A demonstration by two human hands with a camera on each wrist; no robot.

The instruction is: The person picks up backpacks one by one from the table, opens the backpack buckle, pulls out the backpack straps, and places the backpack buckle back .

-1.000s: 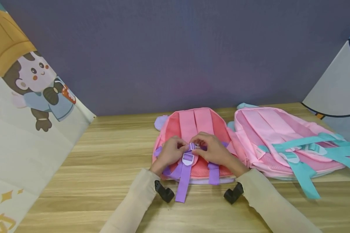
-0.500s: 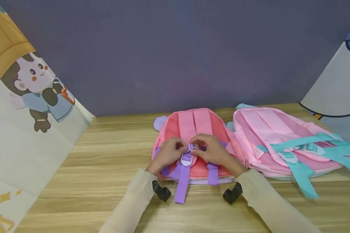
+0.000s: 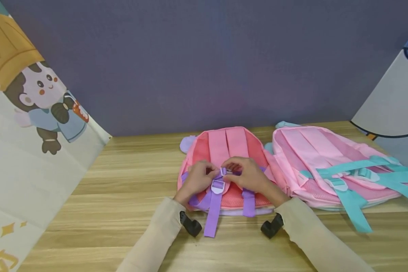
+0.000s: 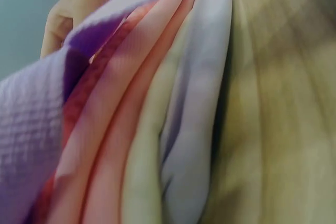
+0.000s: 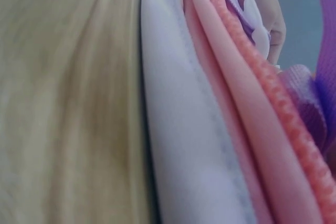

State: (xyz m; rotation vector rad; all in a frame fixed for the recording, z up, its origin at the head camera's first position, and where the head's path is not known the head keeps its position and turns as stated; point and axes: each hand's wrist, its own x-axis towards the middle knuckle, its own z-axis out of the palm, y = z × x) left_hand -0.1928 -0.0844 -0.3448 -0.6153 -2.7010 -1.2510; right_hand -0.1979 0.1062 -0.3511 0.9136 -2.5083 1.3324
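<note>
A coral-pink backpack [image 3: 198, 149] lies with its shoulder straps up in the head view. Over its middle, my left hand [image 3: 198, 177] pinches a purple webbing strap just left of a small white buckle [image 3: 223, 171]. My right hand [image 3: 247, 174] holds that buckle between thumb and fingers from the other side. Directly below is a larger white strap adjuster [image 3: 218, 186], from which a purple strap end [image 3: 212, 221] hangs past the bag's lower edge. Both wrist views look along the bag's side, with purple webbing [image 4: 34, 135] close by; the fingertips are hidden there.
A light pink backpack [image 3: 321, 147] with teal straps [image 3: 355, 211] lies against the coral one on the right. Both bags rest on a wood-grain table [image 3: 115, 189]. Behind stands a dark panel [image 3: 204, 68], with a printed cartoon sheet [image 3: 37, 181] on the left.
Almost nothing differs. Both hands stay at the small buckle, and the view shifts slightly.
</note>
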